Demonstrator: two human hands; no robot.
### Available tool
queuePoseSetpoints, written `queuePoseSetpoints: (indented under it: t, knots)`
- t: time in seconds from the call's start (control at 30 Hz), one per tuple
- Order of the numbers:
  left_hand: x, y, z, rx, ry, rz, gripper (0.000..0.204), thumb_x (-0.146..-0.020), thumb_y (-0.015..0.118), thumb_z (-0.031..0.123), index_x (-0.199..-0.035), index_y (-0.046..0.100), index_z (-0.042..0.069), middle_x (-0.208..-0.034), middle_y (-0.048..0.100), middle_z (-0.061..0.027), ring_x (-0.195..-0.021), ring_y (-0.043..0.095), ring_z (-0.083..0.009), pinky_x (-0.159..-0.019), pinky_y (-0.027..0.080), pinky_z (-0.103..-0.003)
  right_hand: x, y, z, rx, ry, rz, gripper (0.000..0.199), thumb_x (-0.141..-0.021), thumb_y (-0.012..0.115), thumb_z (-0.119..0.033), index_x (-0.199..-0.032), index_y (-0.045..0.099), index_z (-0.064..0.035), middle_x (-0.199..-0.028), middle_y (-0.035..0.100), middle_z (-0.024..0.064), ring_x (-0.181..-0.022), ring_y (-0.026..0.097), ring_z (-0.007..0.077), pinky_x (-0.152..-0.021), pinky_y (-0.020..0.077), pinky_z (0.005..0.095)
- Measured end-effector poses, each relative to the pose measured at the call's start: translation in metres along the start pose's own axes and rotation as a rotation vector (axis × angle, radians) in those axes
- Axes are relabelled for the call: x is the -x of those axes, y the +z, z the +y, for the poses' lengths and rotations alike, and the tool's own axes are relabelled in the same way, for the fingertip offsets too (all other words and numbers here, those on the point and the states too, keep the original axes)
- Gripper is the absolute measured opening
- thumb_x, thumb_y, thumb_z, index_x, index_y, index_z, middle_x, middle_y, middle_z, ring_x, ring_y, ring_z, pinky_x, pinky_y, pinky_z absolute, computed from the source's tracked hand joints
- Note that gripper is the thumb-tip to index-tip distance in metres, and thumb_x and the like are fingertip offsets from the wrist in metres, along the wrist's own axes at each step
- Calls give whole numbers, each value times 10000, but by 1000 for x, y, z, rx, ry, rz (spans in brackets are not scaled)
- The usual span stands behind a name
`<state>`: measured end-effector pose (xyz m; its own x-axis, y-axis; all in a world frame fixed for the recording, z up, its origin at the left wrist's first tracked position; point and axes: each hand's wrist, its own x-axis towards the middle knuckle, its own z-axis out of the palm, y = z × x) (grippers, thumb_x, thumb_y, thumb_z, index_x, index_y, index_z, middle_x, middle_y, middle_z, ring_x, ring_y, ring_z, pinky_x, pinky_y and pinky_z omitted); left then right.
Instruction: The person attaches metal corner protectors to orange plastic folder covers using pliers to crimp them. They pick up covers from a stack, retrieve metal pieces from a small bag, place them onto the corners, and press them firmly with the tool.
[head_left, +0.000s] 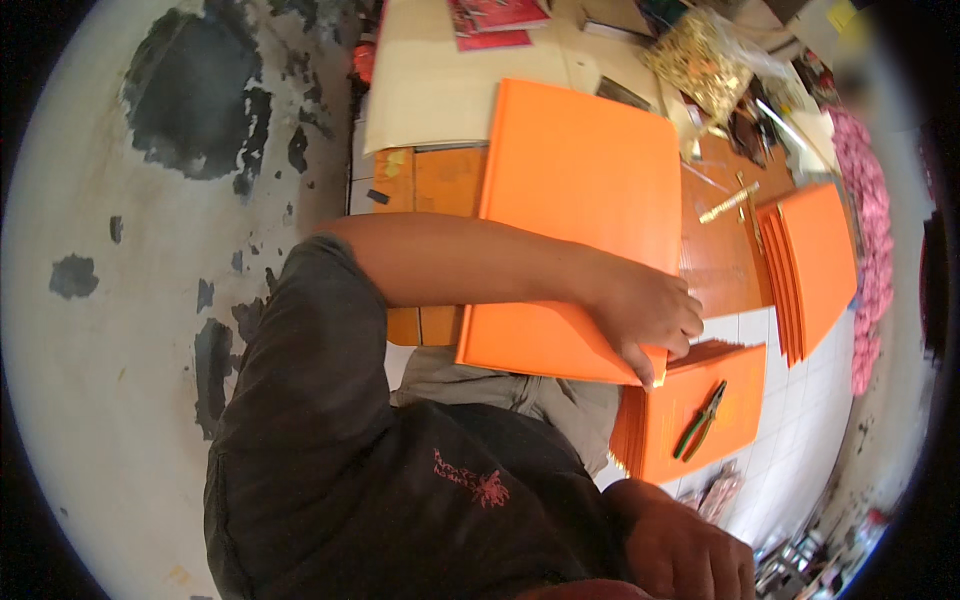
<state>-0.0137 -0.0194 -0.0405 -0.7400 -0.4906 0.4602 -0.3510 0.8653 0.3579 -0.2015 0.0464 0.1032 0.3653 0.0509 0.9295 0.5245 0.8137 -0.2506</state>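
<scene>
A large orange hardcover (pixel 590 170), book-like and flat, lies before me over the table's near edge and my lap. Across its lower part reaches my left arm. My left hand (pixel 645 312) is closed at the near right corner, fingers curled at the side edge and thumb by a small gold corner piece (pixel 658 381). At the lower right, my right hand (pixel 690 552) is held low near my body with its fingers bent; the picture's edge hides the fingertips and anything in them. Pliers with green handles (pixel 700 422) rest on a stack of orange covers (pixel 745 400) near it.
More orange covers (pixel 815 265) stand stacked at the right. On the table are a plastic bag of gold pieces (pixel 705 65), a gold strip (pixel 730 203), red booklets (pixel 500 18) and a cream sheet (pixel 430 80). A pink bundle (pixel 870 230) hangs far right; a peeling wall (pixel 100 330) borders the left.
</scene>
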Motion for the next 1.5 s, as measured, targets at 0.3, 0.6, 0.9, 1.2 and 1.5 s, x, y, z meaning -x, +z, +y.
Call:
queuePoseSetpoints:
  t: [0.3,0.6,0.9,1.2,1.5]
  knots:
    - [-20,3,-2,-22,57,-5,591,-967,680,634,-983,708,45,-1057,602,-119,-1125,589,-310,-942,472,-475,2,3,14,471,-103,122,253,-1131,533,-266,-1127,786,-276,-1150,726,-48,-1059,686,140,-914,523,418]
    - [-22,3,0,-75,79,51,603,-971,667,658,-962,713,58,-1027,596,-113,-1075,597,-308,-901,485,-482,64,11,53,466,-233,-76,244,-1122,567,-316,-1008,764,-228,-1025,705,28,-874,653,226,-783,499,422]
    - [-20,0,3,-69,34,39,632,-948,681,672,-976,708,41,-1045,613,-125,-1089,605,-312,-923,485,-486,24,-13,60,261,211,207,407,-1057,677,-464,-937,751,-83,-977,701,129,-766,597,297,-686,424,462]
    - [-21,3,0,-21,56,79,633,-936,694,667,-984,682,36,-1060,605,-143,-1080,594,-335,-946,474,-488,91,7,80,235,723,142,1246,-907,283,-1002,-1753,206,-90,-1785,181,287,-1673,135,439,-1277,82,626]
    - [-22,-13,9,70,26,52,528,-941,712,628,-1116,723,130,-1051,566,-115,-1062,564,-325,-959,444,-472,97,-8,87,267,1079,167,869,-1130,266,-691,-1769,110,-123,-1837,120,146,-1685,129,368,-1339,129,552]
